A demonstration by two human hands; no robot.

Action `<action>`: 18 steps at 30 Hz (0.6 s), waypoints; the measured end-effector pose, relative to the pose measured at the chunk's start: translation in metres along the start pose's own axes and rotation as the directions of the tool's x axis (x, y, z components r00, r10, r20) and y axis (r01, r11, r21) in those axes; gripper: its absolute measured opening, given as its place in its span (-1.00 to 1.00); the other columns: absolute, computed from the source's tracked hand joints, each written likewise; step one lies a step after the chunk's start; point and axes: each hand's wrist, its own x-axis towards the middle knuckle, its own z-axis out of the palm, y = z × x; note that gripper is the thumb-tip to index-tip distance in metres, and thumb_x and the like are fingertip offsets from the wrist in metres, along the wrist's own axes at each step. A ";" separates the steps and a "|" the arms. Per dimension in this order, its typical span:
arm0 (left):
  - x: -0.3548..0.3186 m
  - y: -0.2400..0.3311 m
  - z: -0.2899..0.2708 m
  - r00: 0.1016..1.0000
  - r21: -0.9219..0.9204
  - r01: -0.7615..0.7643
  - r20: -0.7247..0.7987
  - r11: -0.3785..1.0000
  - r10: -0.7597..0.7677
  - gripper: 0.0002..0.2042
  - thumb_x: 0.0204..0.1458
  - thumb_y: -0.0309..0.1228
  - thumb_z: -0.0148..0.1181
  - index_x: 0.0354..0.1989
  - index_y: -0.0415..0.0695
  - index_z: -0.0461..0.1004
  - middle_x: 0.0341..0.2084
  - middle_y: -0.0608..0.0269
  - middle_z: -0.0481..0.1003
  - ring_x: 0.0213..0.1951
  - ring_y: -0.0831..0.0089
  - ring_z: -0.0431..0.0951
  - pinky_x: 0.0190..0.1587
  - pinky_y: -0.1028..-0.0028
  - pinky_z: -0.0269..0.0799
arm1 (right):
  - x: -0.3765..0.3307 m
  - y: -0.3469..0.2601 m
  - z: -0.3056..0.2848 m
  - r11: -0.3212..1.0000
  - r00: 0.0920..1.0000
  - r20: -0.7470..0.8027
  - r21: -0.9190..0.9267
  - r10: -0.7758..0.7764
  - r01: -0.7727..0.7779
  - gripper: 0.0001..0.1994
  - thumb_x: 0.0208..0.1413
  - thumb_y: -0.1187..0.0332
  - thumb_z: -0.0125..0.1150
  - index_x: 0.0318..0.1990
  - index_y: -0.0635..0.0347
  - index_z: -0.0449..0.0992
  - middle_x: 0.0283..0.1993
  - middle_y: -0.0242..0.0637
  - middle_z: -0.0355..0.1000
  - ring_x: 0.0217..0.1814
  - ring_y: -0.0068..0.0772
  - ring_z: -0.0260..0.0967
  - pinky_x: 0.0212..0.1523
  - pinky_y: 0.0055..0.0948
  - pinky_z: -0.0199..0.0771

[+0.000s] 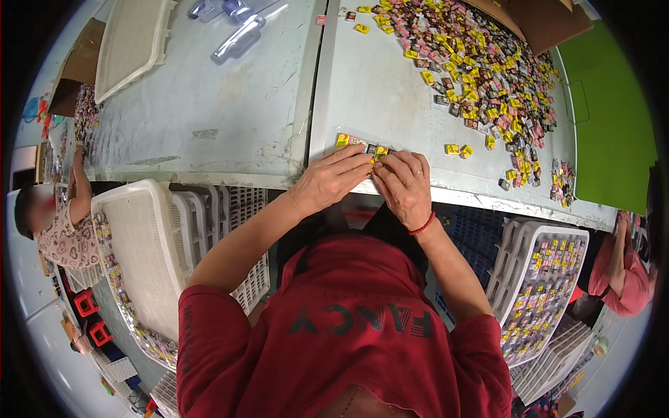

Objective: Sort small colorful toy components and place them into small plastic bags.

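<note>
Lying by the near edge of the bench (355, 97), a row of small boxes (355, 141) meets the bent fingertips of the left hand (333, 174) and right hand (406, 184); whether either grip is closed, I cannot tell. Bare surface extends beyond; loose boxes (481, 76) heap far right.

the small packets (352, 140) are yellow, pink, black

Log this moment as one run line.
left hand: at row of small packs | right hand: at row's right end | loose packs: heaped rightward on white table
</note>
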 end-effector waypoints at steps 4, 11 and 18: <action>-0.001 0.001 0.000 0.999 -0.015 0.052 0.010 0.999 -0.052 -0.76 -0.06 -0.52 0.24 -0.18 -0.25 0.53 -0.14 0.20 0.50 0.06 0.26 0.44 0.09 0.34 0.41 | 0.002 -0.004 -0.004 0.997 0.992 0.096 0.004 0.081 -0.082 -0.60 -0.05 0.28 0.30 -0.02 0.19 0.47 0.09 -0.27 0.37 0.14 -0.21 0.27 0.15 -0.05 0.18; -0.008 -0.001 0.001 0.999 -0.019 0.016 0.030 1.000 -0.015 -0.73 -0.07 -0.53 0.23 -0.15 -0.29 0.51 -0.11 0.16 0.48 0.08 0.23 0.43 0.12 0.30 0.39 | 0.006 -0.010 -0.005 0.983 0.935 0.332 -0.173 0.124 -0.069 -0.41 0.07 0.00 0.10 0.15 0.22 0.37 0.27 -0.28 0.24 0.39 -0.20 0.04 0.28 0.14 -0.01; 0.000 0.008 -0.006 0.998 -0.028 0.050 0.042 0.998 -0.048 -0.70 -0.07 -0.49 0.25 -0.14 -0.30 0.47 -0.07 0.09 0.42 0.06 0.17 0.42 0.12 0.26 0.38 | 0.006 -0.008 -0.013 0.985 0.890 0.421 -0.070 0.174 -0.160 -0.32 0.12 0.01 0.07 0.29 0.27 0.14 0.35 -0.12 0.11 0.44 -0.10 -0.05 0.36 0.06 -0.16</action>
